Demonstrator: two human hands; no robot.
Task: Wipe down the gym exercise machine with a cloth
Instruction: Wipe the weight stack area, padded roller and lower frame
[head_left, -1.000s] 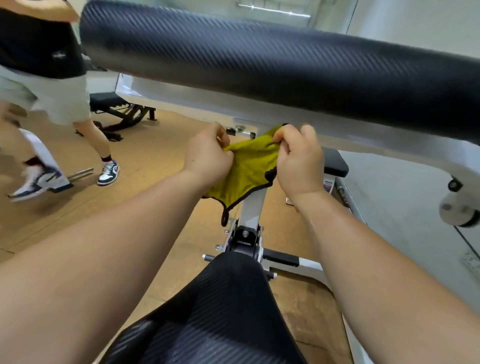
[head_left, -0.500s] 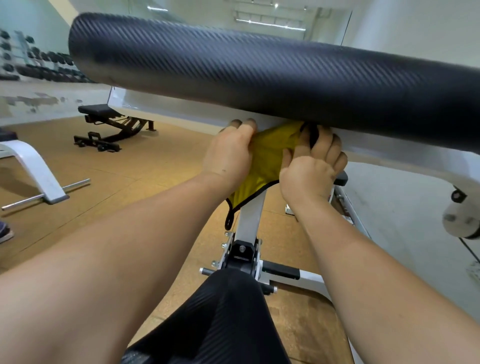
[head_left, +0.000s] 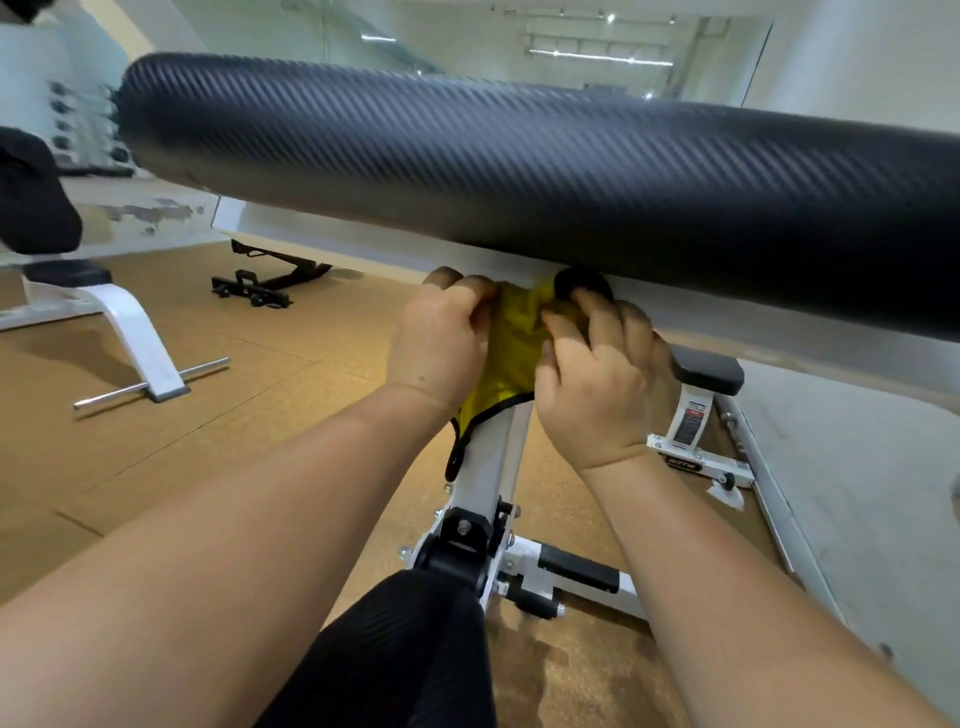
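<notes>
A yellow cloth with a black hem (head_left: 511, 358) is bunched between both my hands, just under the machine's long black padded roller (head_left: 519, 171). My left hand (head_left: 441, 343) grips the cloth's left side, fingers curled up against the white frame bar (head_left: 753, 327) below the roller. My right hand (head_left: 597, 379) grips its right side and presses it to the same bar. A corner of the cloth hangs down over the white upright post (head_left: 493, 462). A black textured seat pad (head_left: 405, 660) lies low in the middle between my forearms.
A small black pad on a white stand (head_left: 706, 371) sits right of my right hand. A white bench leg with a steel crossbar (head_left: 150, 374) stands at left, a black floor frame (head_left: 260, 286) farther back. The floor is tan; grey matting runs along the right.
Both hands have moved up with the cloth, from below the roller to against the white frame bar, bunching it tighter. The person walking at left is gone from view.
</notes>
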